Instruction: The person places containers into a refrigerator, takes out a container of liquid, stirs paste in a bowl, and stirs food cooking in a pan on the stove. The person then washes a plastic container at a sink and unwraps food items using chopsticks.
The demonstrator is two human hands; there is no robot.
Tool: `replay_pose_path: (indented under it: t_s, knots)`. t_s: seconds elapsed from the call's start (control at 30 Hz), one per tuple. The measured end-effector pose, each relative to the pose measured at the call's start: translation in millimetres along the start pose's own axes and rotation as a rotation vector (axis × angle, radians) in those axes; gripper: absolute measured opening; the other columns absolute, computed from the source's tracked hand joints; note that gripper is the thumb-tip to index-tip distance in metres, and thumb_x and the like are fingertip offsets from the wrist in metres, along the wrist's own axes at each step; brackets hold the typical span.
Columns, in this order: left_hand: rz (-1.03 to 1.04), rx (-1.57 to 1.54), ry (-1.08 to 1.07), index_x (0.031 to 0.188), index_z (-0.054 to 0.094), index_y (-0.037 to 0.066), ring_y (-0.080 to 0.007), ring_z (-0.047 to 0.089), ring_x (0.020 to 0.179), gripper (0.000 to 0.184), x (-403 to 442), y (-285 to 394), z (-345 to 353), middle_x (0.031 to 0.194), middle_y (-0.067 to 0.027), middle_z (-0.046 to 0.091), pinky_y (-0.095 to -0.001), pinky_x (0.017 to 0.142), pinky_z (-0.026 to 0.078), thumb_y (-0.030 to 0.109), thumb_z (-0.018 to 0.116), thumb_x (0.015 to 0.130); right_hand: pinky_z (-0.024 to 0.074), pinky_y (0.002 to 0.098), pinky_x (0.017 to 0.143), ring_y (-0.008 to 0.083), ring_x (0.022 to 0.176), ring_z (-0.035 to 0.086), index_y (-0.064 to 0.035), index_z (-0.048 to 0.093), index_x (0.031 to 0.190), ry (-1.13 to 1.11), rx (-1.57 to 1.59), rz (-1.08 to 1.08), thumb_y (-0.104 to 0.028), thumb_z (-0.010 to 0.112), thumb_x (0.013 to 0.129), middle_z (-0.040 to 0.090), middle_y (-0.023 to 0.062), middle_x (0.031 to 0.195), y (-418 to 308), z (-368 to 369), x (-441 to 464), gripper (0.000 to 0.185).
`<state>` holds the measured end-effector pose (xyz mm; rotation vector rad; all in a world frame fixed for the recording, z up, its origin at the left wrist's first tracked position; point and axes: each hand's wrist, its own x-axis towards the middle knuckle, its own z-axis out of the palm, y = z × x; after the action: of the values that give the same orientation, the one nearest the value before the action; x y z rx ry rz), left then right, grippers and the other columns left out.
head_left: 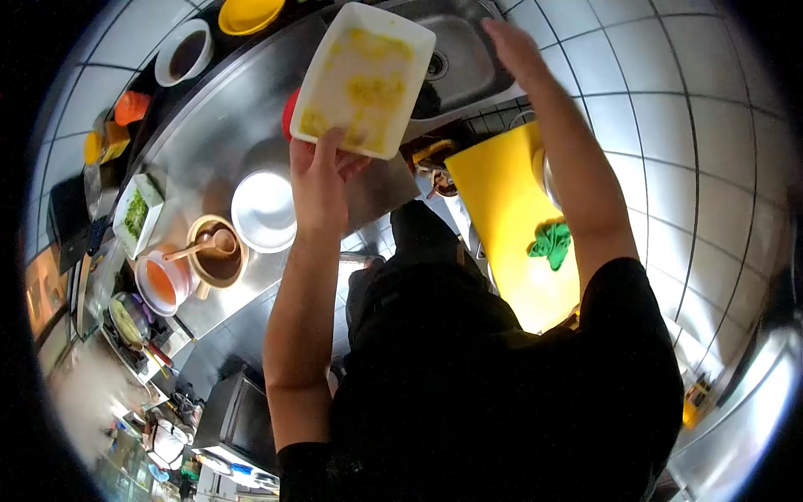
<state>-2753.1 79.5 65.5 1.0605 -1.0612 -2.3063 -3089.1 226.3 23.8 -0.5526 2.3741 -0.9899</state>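
Tray (365,79) held above steel counter (219,125), near sink (462,77); white-tiled walls (661,113).

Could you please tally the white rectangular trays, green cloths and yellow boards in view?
White rectangular trays: 2 (one in the left hand, one holding chopped greens)
Crumpled green cloth: 1
Large yellow rectangular board: 1
Total: 4
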Motion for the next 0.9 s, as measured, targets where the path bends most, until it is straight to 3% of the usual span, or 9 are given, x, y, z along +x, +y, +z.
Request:
replay_pose_path:
  t_s: [0.07,0.17,0.23,0.33,0.5,0.57,0.63,0.8,0.9]
  knots:
    - [-0.023,0.015,0.013,0.141,0.040,0.006,-0.0229,0.069,0.098,0.049,37.1,-6.6,15.9,0.120,-0.0126,0.064,-0.0374,0.080,0.059,0.017,0.060,0.098,0.0438,0.0445,0.101,0.0333,0.117,0.059,0.0011,0.058,0.135,0.098,-0.073,0.079,-0.048,0.054,0.097,0.063,0.0213,0.128,39.8,-22.2,71.8,0.062]
    - [-0.106,0.081,0.046,0.141,0.044,0.010,-0.0267,0.070,0.101,0.045,73.5,-21.4,41.4,0.123,-0.0139,0.063,-0.0426,0.086,0.060,0.019,0.057,0.100,0.0428,0.0446,0.104,0.0385,0.125,0.056,0.0012,0.054,0.139,0.379,-0.356,0.106,-0.045,0.055,0.096,0.058,0.0253,0.137,83.3,-27.1,148.5,0.063]
    - [-0.149,0.148,0.052,0.140,0.044,0.008,-0.0282,0.070,0.105,0.043,97.8,-37.6,53.8,0.124,-0.0144,0.063,-0.0437,0.087,0.061,0.018,0.056,0.099,0.0486,0.0470,0.097,0.0373,0.117,0.061,-0.0013,0.061,0.127,0.336,-0.575,-0.054,-0.042,0.056,0.096,0.064,0.0240,0.124,97.1,-36.9,175.5,0.051]
    - [-0.226,0.191,0.027,0.139,0.045,0.007,-0.0287,0.069,0.107,0.043,128.9,-59.8,72.0,0.125,-0.0146,0.062,-0.0435,0.087,0.061,0.019,0.056,0.100,0.0438,0.0460,0.104,0.0398,0.126,0.054,-0.0004,0.055,0.135,0.090,-1.013,-0.171,-0.036,0.053,0.098,0.057,0.0261,0.134,128.3,-53.7,231.5,0.051]
    - [-0.378,0.188,0.013,0.135,0.047,0.004,-0.0246,0.068,0.104,0.040,181.0,-79.8,101.0,0.121,-0.0120,0.063,-0.0399,0.088,0.058,0.022,0.053,0.100,0.0408,0.0463,0.109,0.0401,0.130,0.052,-0.0018,0.054,0.140,0.010,-0.516,-0.188,-0.031,0.050,0.101,0.054,0.0233,0.143,136.2,-51.1,261.1,0.049]
    - [-0.377,0.182,-0.007,0.134,0.048,0.003,-0.0247,0.068,0.103,0.040,200.5,-88.3,106.0,0.121,-0.0125,0.063,-0.0401,0.088,0.058,0.024,0.052,0.100,0.0409,0.0450,0.110,0.0380,0.132,0.052,-0.0029,0.056,0.138,-0.165,-0.659,-0.265,-0.032,0.051,0.102,0.052,0.0218,0.145,132.0,-52.4,260.5,0.047]
    - [-0.379,0.191,-0.024,0.133,0.048,0.002,-0.0250,0.068,0.103,0.041,223.5,-96.1,107.4,0.121,-0.0131,0.063,-0.0406,0.087,0.059,0.025,0.051,0.099,0.0413,0.0440,0.110,0.0365,0.131,0.052,-0.0037,0.058,0.136,-0.189,-0.694,-0.358,-0.033,0.052,0.102,0.053,0.0212,0.144,121.9,-48.7,247.2,0.046]
    - [-0.395,0.196,-0.001,0.132,0.048,0.001,-0.0267,0.068,0.103,0.042,257.2,-95.7,121.2,0.120,-0.0148,0.063,-0.0439,0.087,0.059,0.024,0.051,0.097,0.0488,0.0408,0.101,0.0320,0.118,0.063,-0.0035,0.061,0.131,0.163,-0.770,-0.744,-0.035,0.051,0.103,0.061,0.0200,0.133,114.9,-48.5,213.4,0.043]
    - [-0.379,0.208,-0.025,0.132,0.048,0.002,-0.0273,0.068,0.103,0.042,271.7,-102.6,114.7,0.120,-0.0148,0.063,-0.0452,0.088,0.059,0.023,0.051,0.097,0.0547,0.0386,0.090,0.0290,0.105,0.069,-0.0023,0.064,0.125,0.203,-0.594,-0.475,-0.033,0.052,0.103,0.067,0.0176,0.122,81.1,-47.6,186.0,0.039]
